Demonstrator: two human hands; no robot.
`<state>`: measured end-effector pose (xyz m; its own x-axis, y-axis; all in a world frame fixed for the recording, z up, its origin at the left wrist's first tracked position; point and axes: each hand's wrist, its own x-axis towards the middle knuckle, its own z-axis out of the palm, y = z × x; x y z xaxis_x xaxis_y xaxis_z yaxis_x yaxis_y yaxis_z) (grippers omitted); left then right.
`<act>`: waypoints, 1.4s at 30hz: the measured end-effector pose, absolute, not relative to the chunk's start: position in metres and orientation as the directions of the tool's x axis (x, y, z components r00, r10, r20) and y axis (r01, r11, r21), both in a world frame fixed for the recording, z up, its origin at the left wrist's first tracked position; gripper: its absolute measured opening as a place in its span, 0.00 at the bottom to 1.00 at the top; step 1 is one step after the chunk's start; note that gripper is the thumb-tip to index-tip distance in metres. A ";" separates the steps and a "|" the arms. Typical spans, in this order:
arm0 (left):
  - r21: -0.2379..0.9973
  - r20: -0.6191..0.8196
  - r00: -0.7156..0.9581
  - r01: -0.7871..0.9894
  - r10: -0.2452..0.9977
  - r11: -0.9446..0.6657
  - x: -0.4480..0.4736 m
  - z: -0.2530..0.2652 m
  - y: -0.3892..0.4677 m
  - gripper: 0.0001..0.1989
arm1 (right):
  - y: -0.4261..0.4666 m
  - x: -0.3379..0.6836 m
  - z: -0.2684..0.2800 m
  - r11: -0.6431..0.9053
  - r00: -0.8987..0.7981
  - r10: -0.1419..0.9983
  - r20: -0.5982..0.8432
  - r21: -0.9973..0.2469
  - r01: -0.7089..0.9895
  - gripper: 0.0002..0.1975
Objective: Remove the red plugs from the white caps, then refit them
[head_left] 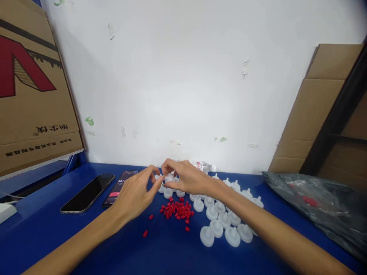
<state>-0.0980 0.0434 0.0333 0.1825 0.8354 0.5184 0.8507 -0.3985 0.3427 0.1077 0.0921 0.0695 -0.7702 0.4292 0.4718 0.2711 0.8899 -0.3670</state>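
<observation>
My right hand (186, 177) curls its thumb and fingers around a white plastic disc-shaped piece (169, 177), held just above the blue table. My left hand (136, 193) meets it from the left, thumb and index finger pinched close to the piece's edge. Whatever lies between those left fingertips is too small to make out. Below the hands is a loose pile of small red caps (177, 210), with a few strays to the left and front. White round pieces with short stems (224, 220) stand in a group under and beside my right forearm, and several more sit behind my fingers.
Left of my left hand lie a dark phone (87, 194) and another phone with a lit timer screen (119, 187). A clear bottle (205, 166) rests against the wall. A grey plastic bag (315, 206) covers the right side; cardboard (321, 103) leans behind it.
</observation>
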 end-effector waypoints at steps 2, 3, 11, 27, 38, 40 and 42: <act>0.325 0.508 0.227 0.843 0.831 -0.429 -0.098 0.031 0.043 0.13 | 0.086 0.107 0.072 0.890 -0.791 0.425 0.440 -0.360 0.278 0.10; 0.320 0.504 0.255 0.832 0.825 -0.453 -0.098 0.031 0.043 0.14 | 0.084 0.107 0.072 0.893 -0.798 0.422 0.430 -0.350 0.283 0.10; 0.740 0.388 0.272 0.478 0.881 -0.473 -0.100 0.029 0.048 0.21 | 0.089 0.104 0.068 0.959 -0.850 0.285 0.443 -0.129 0.254 0.03; 0.303 0.228 0.558 0.738 0.798 -0.603 -0.087 0.023 0.029 0.08 | 0.122 0.116 0.040 0.896 -0.815 0.438 0.380 -0.116 0.428 0.22; 0.238 0.236 0.579 0.744 0.781 -0.624 -0.088 0.021 0.031 0.08 | 0.120 0.115 0.026 0.876 -0.840 0.482 0.249 -0.151 0.457 0.26; 0.237 0.250 0.581 0.739 0.774 -0.631 -0.088 0.022 0.032 0.10 | 0.120 0.115 0.026 0.875 -0.843 0.483 0.237 -0.170 0.454 0.27; 0.233 0.267 0.578 0.738 0.771 -0.634 -0.087 0.023 0.033 0.11 | 0.120 0.116 0.026 0.875 -0.846 0.481 0.230 -0.182 0.448 0.26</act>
<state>-0.0875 0.0329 0.0235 0.5779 0.7711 0.2673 0.7379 -0.6336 0.2326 0.1159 0.1200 0.0258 -0.8461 0.4811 0.2297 0.4481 0.8752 -0.1824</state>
